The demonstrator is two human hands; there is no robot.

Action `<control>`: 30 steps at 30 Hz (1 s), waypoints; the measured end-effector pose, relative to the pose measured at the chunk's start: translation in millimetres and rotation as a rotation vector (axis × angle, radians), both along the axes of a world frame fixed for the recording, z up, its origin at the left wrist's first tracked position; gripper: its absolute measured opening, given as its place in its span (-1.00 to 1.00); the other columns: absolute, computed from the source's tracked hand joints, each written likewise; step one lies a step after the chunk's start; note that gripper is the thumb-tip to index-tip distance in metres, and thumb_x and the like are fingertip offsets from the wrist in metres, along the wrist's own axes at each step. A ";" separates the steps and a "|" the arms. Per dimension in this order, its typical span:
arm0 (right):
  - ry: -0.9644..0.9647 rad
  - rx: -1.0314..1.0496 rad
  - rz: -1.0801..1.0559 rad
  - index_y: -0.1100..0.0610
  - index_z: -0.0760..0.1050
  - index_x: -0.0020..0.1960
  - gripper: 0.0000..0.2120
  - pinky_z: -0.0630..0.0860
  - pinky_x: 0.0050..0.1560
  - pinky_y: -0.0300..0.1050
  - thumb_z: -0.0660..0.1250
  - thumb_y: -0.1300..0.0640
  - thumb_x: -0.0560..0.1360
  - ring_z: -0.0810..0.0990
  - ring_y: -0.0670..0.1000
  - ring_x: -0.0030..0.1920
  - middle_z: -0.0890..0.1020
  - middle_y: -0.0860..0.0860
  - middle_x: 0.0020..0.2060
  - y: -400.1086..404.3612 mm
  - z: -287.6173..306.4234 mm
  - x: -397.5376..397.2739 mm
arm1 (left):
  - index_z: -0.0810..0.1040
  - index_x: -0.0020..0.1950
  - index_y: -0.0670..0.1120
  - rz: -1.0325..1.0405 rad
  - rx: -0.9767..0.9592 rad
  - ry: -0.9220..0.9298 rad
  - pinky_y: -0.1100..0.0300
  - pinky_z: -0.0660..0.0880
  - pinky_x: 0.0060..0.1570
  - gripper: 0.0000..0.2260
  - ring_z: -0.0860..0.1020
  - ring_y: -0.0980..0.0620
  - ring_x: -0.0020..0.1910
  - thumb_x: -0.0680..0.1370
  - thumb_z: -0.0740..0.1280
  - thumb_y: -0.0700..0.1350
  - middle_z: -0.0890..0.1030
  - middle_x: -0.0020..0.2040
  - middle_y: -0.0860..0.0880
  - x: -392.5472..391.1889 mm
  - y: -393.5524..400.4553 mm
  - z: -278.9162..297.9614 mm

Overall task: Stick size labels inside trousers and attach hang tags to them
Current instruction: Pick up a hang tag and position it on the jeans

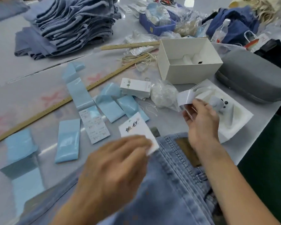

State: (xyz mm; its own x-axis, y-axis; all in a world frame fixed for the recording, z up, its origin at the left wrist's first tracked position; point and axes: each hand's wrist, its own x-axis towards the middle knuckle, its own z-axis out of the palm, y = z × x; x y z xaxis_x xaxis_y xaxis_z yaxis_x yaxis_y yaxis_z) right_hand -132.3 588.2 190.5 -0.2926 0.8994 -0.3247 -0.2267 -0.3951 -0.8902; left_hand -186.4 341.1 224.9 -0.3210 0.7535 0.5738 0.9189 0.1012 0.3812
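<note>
Two hands are working: your left hand (120, 159) is pinching the hang tag (136, 127), just left of the jeans waistband (173, 153), while your right hand (199, 117) is pinching a small label strip (185, 97).

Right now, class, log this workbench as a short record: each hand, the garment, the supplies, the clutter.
left hand: holds a white hang tag
right hand: fingers pinch a thin white strip
jeans: waistband up, brown patch showing
supplies: tag stack, blue backing strips, sticker sheet
clutter: white box, wooden ruler, folded denim pile
</note>
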 end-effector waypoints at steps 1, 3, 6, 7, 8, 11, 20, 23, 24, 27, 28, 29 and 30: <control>-0.031 0.099 0.046 0.08 0.58 -0.06 -0.92 0.64 0.01 -0.09 0.37 0.22 0.58 0.67 -0.05 -0.11 0.71 0.01 -0.19 -6.2 7.5 6.3 | 0.65 -0.13 -0.03 -0.075 -0.102 0.007 0.21 0.58 0.07 -0.89 0.64 0.12 0.17 0.55 0.37 -0.18 0.69 0.15 0.11 28.0 -18.8 -3.6; -0.067 0.284 0.158 0.03 0.61 -0.07 -0.91 0.66 0.03 -0.10 0.38 0.18 0.58 0.68 -0.02 -0.09 0.71 0.00 -0.17 -22.9 21.6 21.4 | 0.65 -0.13 0.13 -0.166 -0.336 -0.032 0.37 0.54 0.13 -0.75 0.60 0.27 0.19 0.63 0.22 -0.08 0.66 0.17 0.26 67.9 -41.8 -13.9; -0.127 0.474 0.336 -0.07 0.65 -0.10 -0.86 0.64 -0.01 -0.16 0.39 0.14 0.58 0.68 -0.01 -0.13 0.69 -0.03 -0.21 -54.2 34.7 48.3 | 0.66 -0.12 0.16 -0.085 -0.365 -0.129 0.37 0.57 0.07 -0.75 0.61 0.29 0.17 0.66 0.26 -0.06 0.66 0.16 0.28 84.3 -53.6 -21.5; -0.152 0.530 0.396 -0.08 0.65 -0.07 -0.88 0.64 -0.02 -0.15 0.40 0.12 0.58 0.68 0.00 -0.14 0.69 -0.01 -0.21 -64.4 36.9 56.4 | 0.66 -0.11 0.11 -0.058 -0.296 -0.116 0.31 0.60 0.02 -0.87 0.63 0.23 0.15 0.59 0.37 -0.08 0.68 0.13 0.22 85.0 -55.6 -24.4; -0.174 0.588 0.457 -0.06 0.64 -0.04 -0.91 0.64 -0.02 -0.14 0.40 0.11 0.59 0.68 0.02 -0.15 0.68 0.01 -0.21 -74.3 38.2 63.8 | 0.67 -0.09 0.06 -0.016 -0.247 -0.105 0.26 0.61 -0.04 -0.93 0.65 0.17 0.11 0.54 0.43 -0.11 0.69 0.10 0.16 84.6 -57.0 -24.6; -0.227 0.825 0.640 0.00 0.62 0.01 -0.96 0.63 -0.05 -0.18 0.40 0.12 0.59 0.68 0.02 -0.16 0.68 -0.02 -0.16 -97.2 38.3 79.7 | 0.68 -0.05 0.00 0.073 -0.195 -0.066 0.22 0.58 -0.15 -0.93 0.65 0.07 0.01 0.56 0.42 -0.16 0.68 0.04 0.08 89.1 -61.3 -31.0; -0.387 1.609 0.837 0.25 0.62 -0.03 -0.93 0.57 -0.06 -0.07 0.37 0.26 0.59 0.64 0.02 -0.09 0.65 0.03 -0.12 -108.8 20.4 101.4 | 0.68 -0.08 -0.01 0.139 -0.191 -0.026 0.19 0.52 -0.21 -0.89 0.62 0.03 -0.10 0.55 0.39 -0.20 0.66 -0.03 0.05 95.1 -62.4 -37.0; -0.450 1.758 0.974 0.25 0.60 -0.04 -0.91 0.55 -0.11 0.01 0.34 0.28 0.61 0.58 0.10 -0.14 0.61 0.06 -0.11 -109.2 17.4 107.0 | 0.69 -0.11 -0.03 0.145 -0.154 -0.007 0.17 0.57 -0.22 -0.85 0.65 0.03 -0.11 0.57 0.35 -0.20 0.67 -0.07 0.04 96.0 -62.5 -36.5; -0.453 1.780 1.018 0.25 0.59 -0.04 -0.90 0.54 -0.13 0.02 0.32 0.28 0.62 0.55 0.11 -0.16 0.60 0.05 -0.11 -109.0 17.2 108.8 | 0.70 -0.12 -0.03 0.149 -0.145 -0.004 0.17 0.58 -0.21 -0.84 0.66 0.03 -0.11 0.57 0.34 -0.21 0.67 -0.07 0.04 96.7 -62.2 -36.3; -0.474 1.838 1.063 0.23 0.61 -0.06 -0.87 0.52 -0.20 0.02 0.32 0.26 0.63 0.49 0.08 -0.21 0.62 0.03 -0.12 -105.5 19.1 113.0 | 0.71 -0.09 -0.03 0.152 -0.135 0.001 0.18 0.60 -0.20 -0.81 0.67 0.05 -0.09 0.59 0.32 -0.20 0.69 -0.04 0.05 96.4 -62.4 -35.9; -0.486 1.849 1.069 0.21 0.61 -0.07 -0.87 0.52 -0.21 0.01 0.32 0.25 0.63 0.48 0.08 -0.22 0.63 0.02 -0.12 -104.9 19.4 114.1 | 0.71 -0.09 -0.03 0.148 -0.133 -0.001 0.18 0.60 -0.21 -0.81 0.67 0.06 -0.08 0.59 0.32 -0.20 0.69 -0.03 0.05 95.9 -62.4 -35.8; -0.493 1.846 1.076 0.21 0.62 -0.06 -0.87 0.52 -0.20 0.01 0.33 0.23 0.63 0.49 0.08 -0.21 0.64 0.02 -0.10 -104.7 19.4 115.2 | 0.72 -0.09 -0.03 0.142 -0.133 -0.004 0.18 0.60 -0.22 -0.82 0.67 0.06 -0.08 0.58 0.32 -0.20 0.70 -0.02 0.05 95.3 -62.3 -35.7; -0.490 1.827 1.081 0.21 0.63 -0.05 -0.88 0.53 -0.18 0.00 0.35 0.22 0.63 0.52 0.08 -0.19 0.65 0.01 -0.07 -104.5 19.2 116.4 | 0.72 -0.09 -0.03 0.137 -0.131 -0.005 0.18 0.60 -0.22 -0.82 0.67 0.06 -0.09 0.58 0.33 -0.20 0.70 -0.02 0.05 95.0 -62.2 -35.8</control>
State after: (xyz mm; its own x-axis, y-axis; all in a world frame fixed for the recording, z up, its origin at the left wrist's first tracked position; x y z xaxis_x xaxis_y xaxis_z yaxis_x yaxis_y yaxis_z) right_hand -15.9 483.8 209.7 -0.9414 -0.1939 0.2760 -0.2603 0.9380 -0.2287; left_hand -91.4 278.8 189.1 -0.4284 0.7709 0.4713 0.8912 0.2744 0.3612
